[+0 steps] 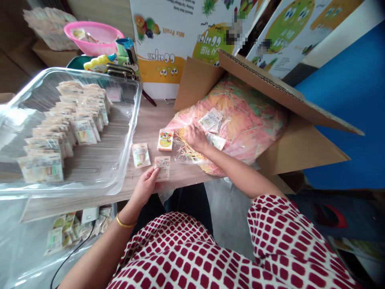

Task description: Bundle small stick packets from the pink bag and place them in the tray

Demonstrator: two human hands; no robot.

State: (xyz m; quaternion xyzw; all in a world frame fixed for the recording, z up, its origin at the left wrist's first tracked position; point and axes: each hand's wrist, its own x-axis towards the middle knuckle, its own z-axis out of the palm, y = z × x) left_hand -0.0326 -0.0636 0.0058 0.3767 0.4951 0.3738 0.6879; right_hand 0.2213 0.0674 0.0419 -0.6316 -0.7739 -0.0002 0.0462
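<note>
My left hand (146, 181) pinches the lower left corner of a small clear printed packet (163, 167) at the table's front edge. Beside it lies a filled packet (141, 155) with coloured sticks showing inside. A small printed card box (165, 139) with a smiling yellow face sits just behind. My right hand (196, 137) is at the mouth of a large clear bag (240, 116), its fingers closed among thin coloured sticks (188, 151); the fingertips are partly hidden. Flat printed packets (211, 119) rest on the bag next to that hand.
A clear plastic tub (130, 132) at the left holds rows of filled packets (81, 108). An open cardboard box (285, 96) surrounds the big bag. Behind stand a pink basin (93, 26), a dark zipped pouch (120, 72) and printed cartons (162, 76). More packets (64, 230) lie below the table.
</note>
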